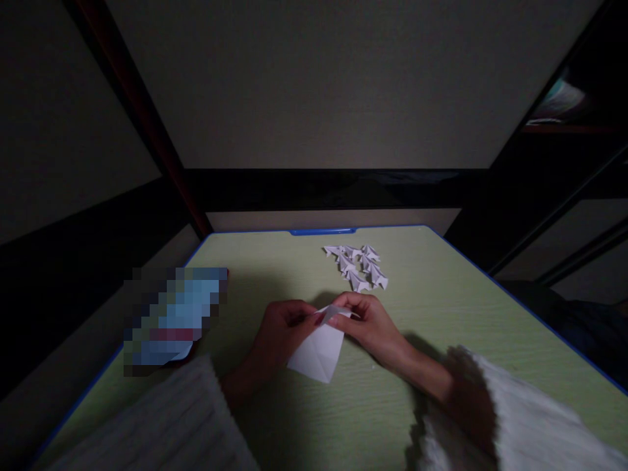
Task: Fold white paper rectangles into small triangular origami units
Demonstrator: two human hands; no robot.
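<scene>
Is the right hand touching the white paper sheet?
Touching. The head view shows the right hand pinching the white paper sheet near its top, between thumb and fingers.

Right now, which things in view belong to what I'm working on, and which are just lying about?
Belong:
white paper, held by left hand and right hand
folded paper pieces, probably

Lying about:
pixelated object, left on the green table

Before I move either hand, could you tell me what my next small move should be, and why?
I would probably pinch the raised flap flatter: the left hand and right hand grip the white paper near its top, where that flap stands up, while its lower part spreads open.
</scene>
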